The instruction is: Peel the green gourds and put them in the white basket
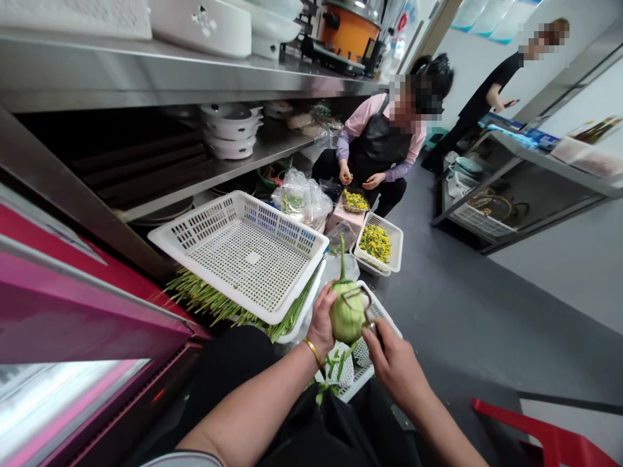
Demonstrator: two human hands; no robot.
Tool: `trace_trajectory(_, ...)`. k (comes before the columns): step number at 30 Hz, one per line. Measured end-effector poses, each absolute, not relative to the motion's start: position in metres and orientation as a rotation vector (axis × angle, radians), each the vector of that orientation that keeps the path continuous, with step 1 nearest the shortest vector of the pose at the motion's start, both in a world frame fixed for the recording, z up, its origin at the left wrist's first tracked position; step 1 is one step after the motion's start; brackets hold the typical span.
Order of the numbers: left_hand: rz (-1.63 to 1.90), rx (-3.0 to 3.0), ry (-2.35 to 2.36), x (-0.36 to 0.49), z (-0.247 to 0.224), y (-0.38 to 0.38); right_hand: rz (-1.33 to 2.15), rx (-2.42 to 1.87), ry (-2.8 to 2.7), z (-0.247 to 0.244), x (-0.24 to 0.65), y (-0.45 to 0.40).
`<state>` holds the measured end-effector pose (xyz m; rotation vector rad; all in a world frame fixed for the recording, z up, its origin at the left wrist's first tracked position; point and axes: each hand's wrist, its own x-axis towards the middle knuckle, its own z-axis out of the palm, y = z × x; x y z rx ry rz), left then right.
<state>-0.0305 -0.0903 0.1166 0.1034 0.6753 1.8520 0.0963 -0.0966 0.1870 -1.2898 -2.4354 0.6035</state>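
Observation:
A round pale-green vegetable [347,318] with a long green stem pointing up is held by my left hand [323,318], its fingers wrapped round the left side. My right hand [389,350] grips the handle of a metal peeler [368,299], whose blade end lies against the vegetable's upper right. Green peel strips [339,362] lie below, in and over a white perforated basket [363,376]. To the left, a large white slotted basket [253,256] rests above a pile of long green stems [209,297].
A crouching person [384,139] handles yellow flowers over a small container; a white tray of yellow flowers [376,244] sits nearby. Another person stands behind a metal rack [545,152]. Steel shelving [121,68] is at left, a red stool [549,431] at lower right.

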Motion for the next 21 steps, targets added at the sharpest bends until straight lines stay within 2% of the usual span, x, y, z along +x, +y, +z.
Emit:
trace_trajectory(5, 1.79, -0.221, 0.634, -0.04, 0.115, -0.082, 0.992, -1.218, -2.487, 0.173, 0.142, -0.144)
trace_trajectory(11, 1.515, -0.248, 0.374, -0.04, 0.124, -0.09, 0.797, -1.194, -2.347, 0.177, 0.113, -0.12)
trace_trajectory(17, 1.535, -0.165, 0.349, -0.055, 0.122, -0.091, 0.828, -1.245, -2.357, 0.154, 0.111, -0.108)
trace_trajectory(21, 1.653, -0.069, 0.53, -0.067, 0.119, -0.088, 0.918, -1.302, -2.441, 0.167, 0.149, -0.115)
